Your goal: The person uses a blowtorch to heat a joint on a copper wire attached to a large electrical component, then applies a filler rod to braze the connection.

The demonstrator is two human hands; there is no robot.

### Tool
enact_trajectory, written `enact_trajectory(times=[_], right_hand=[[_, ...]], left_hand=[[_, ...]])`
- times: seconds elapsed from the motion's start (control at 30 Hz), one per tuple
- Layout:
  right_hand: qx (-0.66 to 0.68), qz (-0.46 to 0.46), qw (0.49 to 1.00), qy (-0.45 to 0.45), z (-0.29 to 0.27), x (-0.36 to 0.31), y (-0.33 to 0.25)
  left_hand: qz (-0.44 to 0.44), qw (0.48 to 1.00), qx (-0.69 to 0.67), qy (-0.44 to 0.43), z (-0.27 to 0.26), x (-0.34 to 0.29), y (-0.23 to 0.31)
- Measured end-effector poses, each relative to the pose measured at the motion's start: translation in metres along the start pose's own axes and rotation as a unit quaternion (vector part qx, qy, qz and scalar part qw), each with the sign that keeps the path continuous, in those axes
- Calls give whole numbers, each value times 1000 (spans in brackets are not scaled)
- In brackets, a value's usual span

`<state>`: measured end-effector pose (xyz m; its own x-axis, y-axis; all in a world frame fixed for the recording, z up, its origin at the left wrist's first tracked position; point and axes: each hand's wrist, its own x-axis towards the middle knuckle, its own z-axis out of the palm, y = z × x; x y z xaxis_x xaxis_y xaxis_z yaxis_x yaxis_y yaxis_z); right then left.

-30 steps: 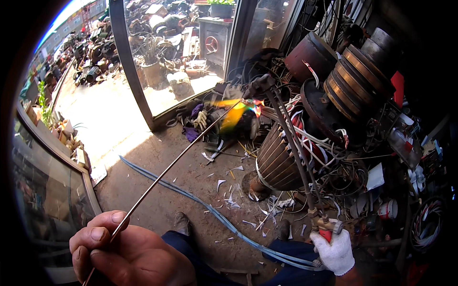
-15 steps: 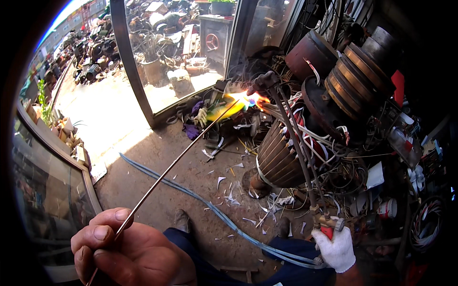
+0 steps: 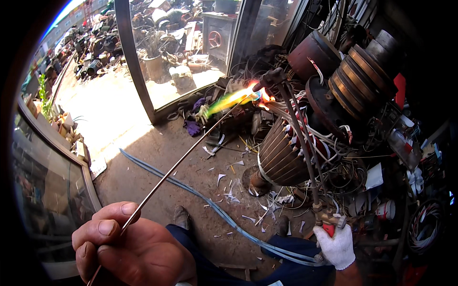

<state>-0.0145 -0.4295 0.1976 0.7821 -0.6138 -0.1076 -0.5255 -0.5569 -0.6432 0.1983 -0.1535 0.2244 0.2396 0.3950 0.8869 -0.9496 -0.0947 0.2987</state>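
Note:
My bare left hand [image 3: 138,252] pinches a thin, long metal rod [image 3: 176,168] between thumb and fingers. The rod slants up and away, its far end inside a bright flame [image 3: 234,99]. In a white knit glove, my right hand [image 3: 338,248] grips the red-handled gas torch [image 3: 330,219]. Twin tubes rise from the torch to a bent head above the flame. The fire burns yellow-green to the left and orange beside the ends of a wire bundle [image 3: 285,113]. Those wires come from a ribbed motor rotor [image 3: 282,159]; glare hides where rod and wires meet.
Blue twin hoses [image 3: 202,198] cross the floor towards my right hand. Copper-coloured rings on a shaft [image 3: 355,81] stand at the upper right. Purple and pale gloves [image 3: 193,127] lie near the flame. White scraps [image 3: 233,193] litter the floor, and a glass door frame [image 3: 135,66] stands behind.
The torch head and the rod's far end have shifted slightly right. The flame has stretched into a narrower streak and flares more orange by the wires. Both hands keep their grips.

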Motion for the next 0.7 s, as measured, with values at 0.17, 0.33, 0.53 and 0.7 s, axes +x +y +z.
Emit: enact_trajectory(times=[0.17,0.33,0.53,0.7], right_hand=[[3,8,1000,1,0,1,-2],[14,14,1000,-6,1,0,0],[36,27,999,-18,0,-4,4],[117,16,992,-42,5,-3,-6]], left_hand=[[12,1000,2,13,0,0,-2],[1,1000,3,10,1,0,0],[-7,1000,-5,0,-9,0,2],[-38,996,81,-8,-15,-1,-5]])
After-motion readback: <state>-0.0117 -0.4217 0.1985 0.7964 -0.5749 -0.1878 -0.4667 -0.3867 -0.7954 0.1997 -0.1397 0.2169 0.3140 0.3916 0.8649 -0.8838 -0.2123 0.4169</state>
